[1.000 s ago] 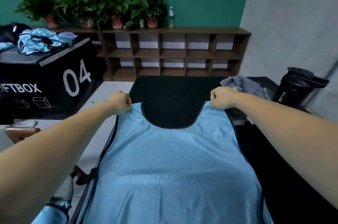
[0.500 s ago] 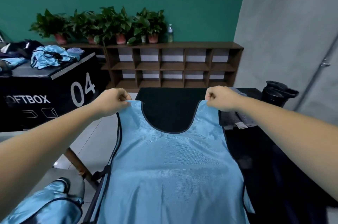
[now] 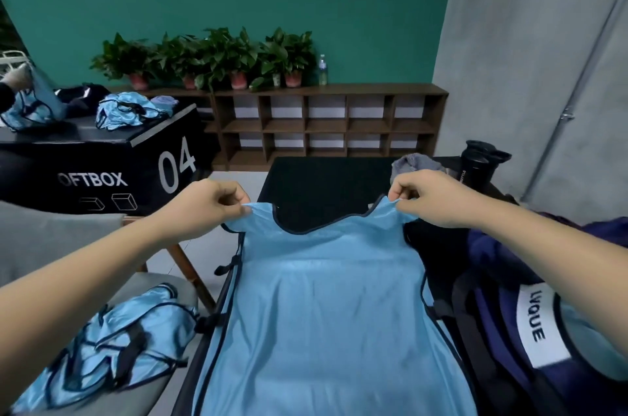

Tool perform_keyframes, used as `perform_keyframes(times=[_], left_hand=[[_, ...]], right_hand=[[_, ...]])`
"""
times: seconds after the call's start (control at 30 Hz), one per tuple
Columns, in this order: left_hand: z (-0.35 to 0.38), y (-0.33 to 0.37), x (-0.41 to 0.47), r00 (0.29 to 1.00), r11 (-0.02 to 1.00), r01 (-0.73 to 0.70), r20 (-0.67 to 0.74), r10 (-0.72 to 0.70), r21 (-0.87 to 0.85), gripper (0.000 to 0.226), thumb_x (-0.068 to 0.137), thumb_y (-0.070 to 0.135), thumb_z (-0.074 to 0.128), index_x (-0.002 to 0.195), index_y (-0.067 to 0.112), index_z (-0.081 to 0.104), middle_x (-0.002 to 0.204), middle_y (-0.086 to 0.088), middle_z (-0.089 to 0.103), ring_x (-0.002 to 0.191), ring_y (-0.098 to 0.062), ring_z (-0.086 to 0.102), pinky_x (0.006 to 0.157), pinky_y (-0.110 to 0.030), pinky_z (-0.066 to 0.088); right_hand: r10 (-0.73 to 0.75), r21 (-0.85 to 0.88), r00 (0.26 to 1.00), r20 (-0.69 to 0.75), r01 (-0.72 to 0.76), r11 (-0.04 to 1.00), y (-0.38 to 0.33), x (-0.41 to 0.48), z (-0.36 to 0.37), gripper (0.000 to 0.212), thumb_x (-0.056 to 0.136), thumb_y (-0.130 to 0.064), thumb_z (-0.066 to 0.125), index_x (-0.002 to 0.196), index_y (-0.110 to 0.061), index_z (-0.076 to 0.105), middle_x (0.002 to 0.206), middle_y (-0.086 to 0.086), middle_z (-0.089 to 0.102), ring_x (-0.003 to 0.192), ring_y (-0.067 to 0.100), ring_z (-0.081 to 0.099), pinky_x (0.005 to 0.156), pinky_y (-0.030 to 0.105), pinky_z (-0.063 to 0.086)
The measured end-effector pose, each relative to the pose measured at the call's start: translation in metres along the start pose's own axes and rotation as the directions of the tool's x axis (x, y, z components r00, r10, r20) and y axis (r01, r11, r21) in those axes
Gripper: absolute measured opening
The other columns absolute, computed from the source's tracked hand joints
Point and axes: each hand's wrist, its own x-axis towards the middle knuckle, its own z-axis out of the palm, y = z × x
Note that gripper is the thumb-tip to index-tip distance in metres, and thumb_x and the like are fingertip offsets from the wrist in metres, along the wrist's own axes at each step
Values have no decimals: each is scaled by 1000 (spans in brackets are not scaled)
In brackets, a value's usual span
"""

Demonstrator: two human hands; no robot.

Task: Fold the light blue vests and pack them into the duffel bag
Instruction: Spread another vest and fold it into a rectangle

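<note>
The left fingers (image 3: 238, 203) are curled, with the thumb pressed against them, pinching the left shoulder of a light blue vest (image 3: 326, 313). The right fingers (image 3: 399, 191) are curled the same way and pinch the vest's right shoulder. Both the left hand (image 3: 207, 208) and the right hand (image 3: 431, 198) hold these corners lifted a little off the black tabletop (image 3: 323, 181), so the dark-trimmed neckline sags between them. The rest of the vest lies spread on the tabletop, running back toward the person. A short black side strap (image 3: 224, 267) sticks out from its left edge.

Just right of the vest sits the navy duffel bag (image 3: 492, 296), bearing a white label (image 3: 540, 324) that reads LVQUE. Some light blue fabric shows beyond the label, but whether it lies inside the bag I cannot tell.

To the left, a crumpled heap of more vests (image 3: 112, 341) rests on a grey chair seat (image 3: 51, 239). At the tabletop's far right corner are a grey striped cloth (image 3: 418, 160) and a black bottle (image 3: 482, 160).

Further back on the left, a black box (image 3: 102, 171) marked 04 carries another bundle of blue vests (image 3: 125, 111). A wooden cubby shelf (image 3: 326, 123) stands against the green wall, with potted plants (image 3: 217, 55) and a clear water bottle (image 3: 323, 70) on top.
</note>
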Motion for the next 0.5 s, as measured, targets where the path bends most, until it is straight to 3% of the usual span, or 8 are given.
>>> perform_keyframes(times=[0.1,0.2,0.33,0.5], left_hand=[[4,5,-40,1000,1000,-20,0,20,-16,10,98,30,77,90,25,76,81,9,76,73,-10,70,71,-27,56],[11,9,-76,999,999,-44,19,44,-10,9,98,31,76,90,26,75,82,9,75,74,-19,69,72,-34,54],[18,9,-119,995,996,-85,47,84,33,10,98,31,77,89,29,74,82,14,76,72,-4,69,65,-18,49],[32,8,-163,984,987,-155,99,150,37,9,96,30,79,89,32,74,89,16,76,82,-11,71,73,-26,56]], right_hand=[[-34,-4,999,6,34,999,-12,-41,4,17,91,-18,68,89,-35,71,87,-15,73,80,0,63,70,18,49],[-77,-8,997,15,77,997,-22,-81,14,19,87,-15,67,89,-34,71,87,-17,73,83,0,64,71,16,47],[-128,19,990,53,127,992,-26,-127,32,23,85,-11,69,87,-34,69,88,-17,73,85,5,66,74,20,50],[-214,47,969,124,210,977,-20,-175,55,28,85,-7,69,88,-34,67,90,-16,67,85,10,63,73,17,45]])
